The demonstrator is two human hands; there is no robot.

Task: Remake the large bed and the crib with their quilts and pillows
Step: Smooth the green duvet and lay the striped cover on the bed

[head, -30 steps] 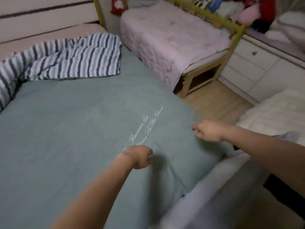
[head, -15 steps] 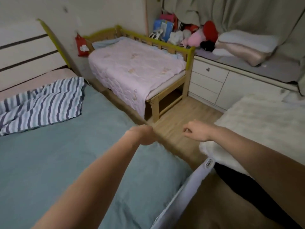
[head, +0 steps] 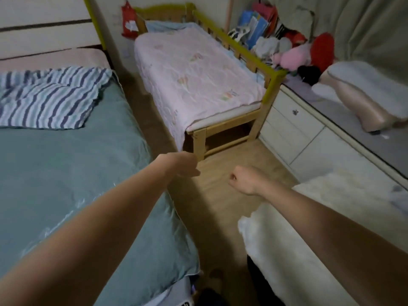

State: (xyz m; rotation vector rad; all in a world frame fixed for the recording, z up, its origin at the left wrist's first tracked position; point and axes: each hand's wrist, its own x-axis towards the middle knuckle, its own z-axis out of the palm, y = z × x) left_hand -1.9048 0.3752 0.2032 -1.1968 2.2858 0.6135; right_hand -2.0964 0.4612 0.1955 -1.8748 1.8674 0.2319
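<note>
Both hands empty: left hand (head: 184, 165) and right hand (head: 244, 181) were curled into fists over the floor (head: 223, 208), between bed (head: 66, 173) and crib (head: 198, 78).

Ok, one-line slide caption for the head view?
Both hands, left and right, curled and empty over the floor between the teal quilt and the pink-covered crib.

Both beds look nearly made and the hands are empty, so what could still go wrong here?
The striped quilt lies bunched at the head of the large bed, easy to forget. The pillows sit on the window bench, beyond both curled, empty hands, left and right. The pink quilt overhangs the crib, so a knee could drag it askew.
</note>
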